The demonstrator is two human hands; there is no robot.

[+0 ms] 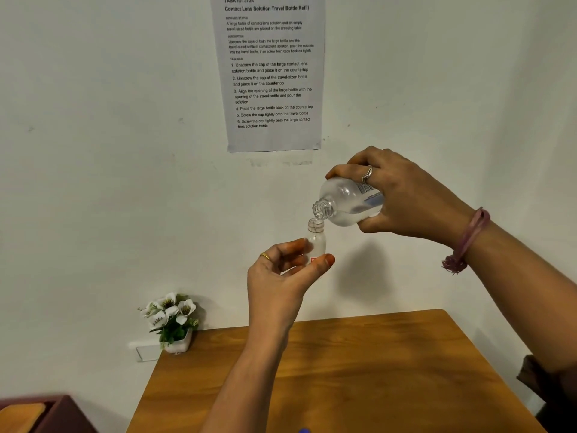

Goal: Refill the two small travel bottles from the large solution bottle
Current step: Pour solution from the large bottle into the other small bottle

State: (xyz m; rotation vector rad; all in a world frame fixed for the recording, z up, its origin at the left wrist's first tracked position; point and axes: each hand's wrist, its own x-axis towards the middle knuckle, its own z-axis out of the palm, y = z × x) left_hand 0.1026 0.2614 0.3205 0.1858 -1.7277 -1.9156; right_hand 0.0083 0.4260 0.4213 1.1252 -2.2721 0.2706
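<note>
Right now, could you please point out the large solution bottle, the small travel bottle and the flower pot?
large solution bottle [346,203]: head view, clear shoulder.
small travel bottle [317,240]: head view, upper body.
flower pot [178,345]: head view, white front wall.

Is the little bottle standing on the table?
No, the left hand holds the small bottle up in the air, well above the wooden table.

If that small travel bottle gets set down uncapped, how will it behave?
The small travel bottle is narrow and tall, so probably tippy. Its neck is open, so a knock would likely spill. Pinched by the left hand, it looks light.
</note>
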